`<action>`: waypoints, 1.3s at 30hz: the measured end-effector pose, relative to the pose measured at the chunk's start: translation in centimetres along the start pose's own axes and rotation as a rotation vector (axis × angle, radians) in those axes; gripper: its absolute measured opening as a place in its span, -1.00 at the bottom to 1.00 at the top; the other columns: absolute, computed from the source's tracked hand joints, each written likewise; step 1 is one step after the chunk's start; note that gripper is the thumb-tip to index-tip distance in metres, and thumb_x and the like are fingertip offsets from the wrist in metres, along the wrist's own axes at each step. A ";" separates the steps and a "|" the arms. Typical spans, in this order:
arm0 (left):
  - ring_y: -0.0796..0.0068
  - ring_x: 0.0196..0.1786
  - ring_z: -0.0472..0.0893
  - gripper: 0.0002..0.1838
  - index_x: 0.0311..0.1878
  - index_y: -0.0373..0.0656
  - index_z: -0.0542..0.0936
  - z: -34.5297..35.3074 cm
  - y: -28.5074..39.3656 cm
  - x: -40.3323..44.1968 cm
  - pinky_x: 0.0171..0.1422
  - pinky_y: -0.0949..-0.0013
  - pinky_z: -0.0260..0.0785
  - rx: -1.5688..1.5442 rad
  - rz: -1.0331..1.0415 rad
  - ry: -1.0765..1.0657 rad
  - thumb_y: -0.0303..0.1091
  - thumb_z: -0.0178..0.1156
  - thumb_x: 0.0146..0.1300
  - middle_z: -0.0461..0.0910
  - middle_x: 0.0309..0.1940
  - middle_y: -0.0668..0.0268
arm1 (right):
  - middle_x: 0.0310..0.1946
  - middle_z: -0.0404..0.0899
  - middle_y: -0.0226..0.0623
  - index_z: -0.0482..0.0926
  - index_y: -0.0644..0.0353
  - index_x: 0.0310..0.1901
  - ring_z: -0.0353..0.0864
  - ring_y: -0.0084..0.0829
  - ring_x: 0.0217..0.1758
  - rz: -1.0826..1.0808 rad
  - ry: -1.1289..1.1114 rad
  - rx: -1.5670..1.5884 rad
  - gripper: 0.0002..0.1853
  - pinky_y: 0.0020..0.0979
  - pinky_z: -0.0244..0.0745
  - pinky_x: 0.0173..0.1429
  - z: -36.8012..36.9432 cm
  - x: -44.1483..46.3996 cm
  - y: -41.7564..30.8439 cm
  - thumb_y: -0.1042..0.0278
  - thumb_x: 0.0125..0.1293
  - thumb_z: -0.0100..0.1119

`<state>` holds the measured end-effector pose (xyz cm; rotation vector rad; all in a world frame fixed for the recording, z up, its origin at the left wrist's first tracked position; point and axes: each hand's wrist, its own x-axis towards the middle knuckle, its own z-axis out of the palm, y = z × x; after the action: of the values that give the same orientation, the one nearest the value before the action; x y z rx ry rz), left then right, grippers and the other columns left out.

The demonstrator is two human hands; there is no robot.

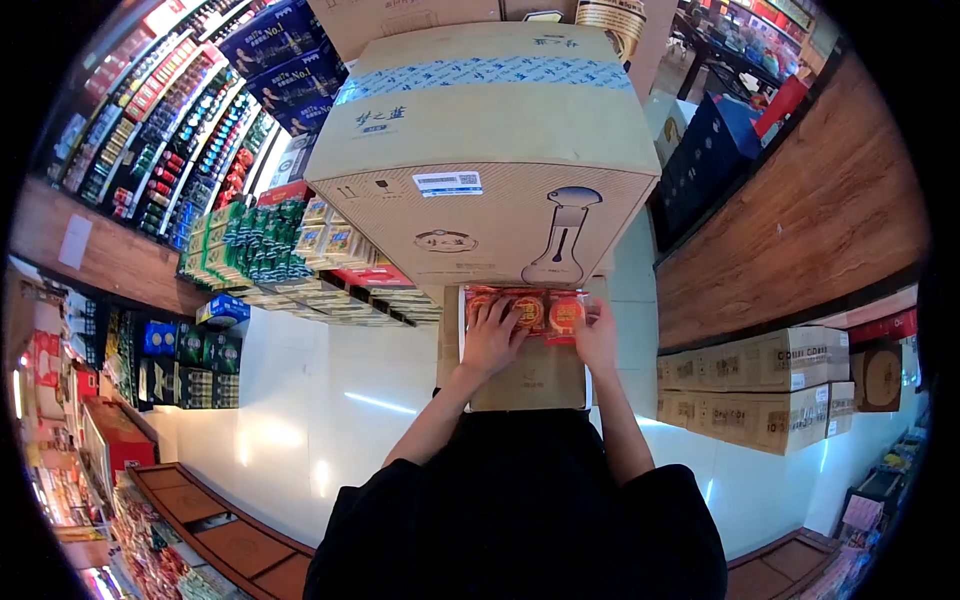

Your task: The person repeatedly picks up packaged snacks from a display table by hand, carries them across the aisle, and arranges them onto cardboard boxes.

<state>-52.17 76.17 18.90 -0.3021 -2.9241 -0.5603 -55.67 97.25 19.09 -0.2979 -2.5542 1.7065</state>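
Note:
Several red packets with round gold labels [566, 316] lie in a row at the far end of an open cardboard box [530, 385] in front of my body. My left hand [493, 335] rests on the left packets with its fingers spread. At the right end of the row, my right hand [598, 337] touches the edge of the rightmost packet, its fingers bent around that edge. What lies under the packets is hidden.
A large taped carton [480, 130] stands just beyond the small box. Stacked green packs [250, 240] are at the left, before shelves of cans [170, 130]. Brown cartons [750, 375] and a wooden panel [790, 190] stand at the right.

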 end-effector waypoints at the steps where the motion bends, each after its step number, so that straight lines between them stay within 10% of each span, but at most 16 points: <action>1: 0.07 0.43 0.23 -0.52 0.19 -0.06 0.53 0.0 0.0 0.0 0.52 -0.11 -0.02 -0.006 0.007 0.010 -0.03 0.19 0.28 0.33 0.33 0.14 | -0.14 0.65 -0.08 0.48 0.35 0.12 0.67 -0.24 -0.11 -0.035 0.021 -0.065 -0.61 -0.27 0.55 0.02 0.0 0.0 -0.3 0.49 0.25 0.20; 10: -0.06 0.42 0.23 -0.53 0.18 -0.12 0.52 0.2 -0.4 -0.2 0.51 -0.05 0.07 -0.063 0.029 0.053 -0.10 0.23 0.27 0.31 0.33 0.06 | -0.16 0.58 0.05 0.51 0.31 0.06 0.53 0.08 -0.07 -0.170 -0.047 -0.441 -0.66 -0.01 0.43 0.07 0.5 -0.3 0.0 0.38 0.27 0.16; 25: -0.16 0.49 0.13 -0.19 0.46 -0.35 0.12 -0.2 -2.2 -2.6 0.55 -0.04 -0.01 -0.007 -0.199 0.107 0.02 0.12 0.36 0.11 0.45 -0.15 | -0.08 0.46 0.02 0.47 0.31 0.07 0.40 0.03 0.00 -0.400 0.125 -0.492 -0.67 -0.04 0.33 0.12 1.8 -0.4 2.5 0.31 0.37 0.09; 39: -0.06 0.52 0.10 -0.21 0.43 -0.41 0.13 -0.4 -3.0 -2.9 0.56 0.00 -0.02 -0.038 -0.131 0.083 -0.04 0.16 0.35 0.09 0.48 -0.09 | 0.24 0.33 0.10 0.20 0.33 0.36 0.32 0.12 0.19 -0.422 -0.075 -0.468 -0.19 0.00 0.27 0.30 -0.6 -2.3 1.5 0.13 0.17 0.34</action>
<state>-50.00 72.80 17.64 -0.0889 -2.8707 -0.6312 -53.12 97.88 18.05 0.2792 -2.7805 0.9903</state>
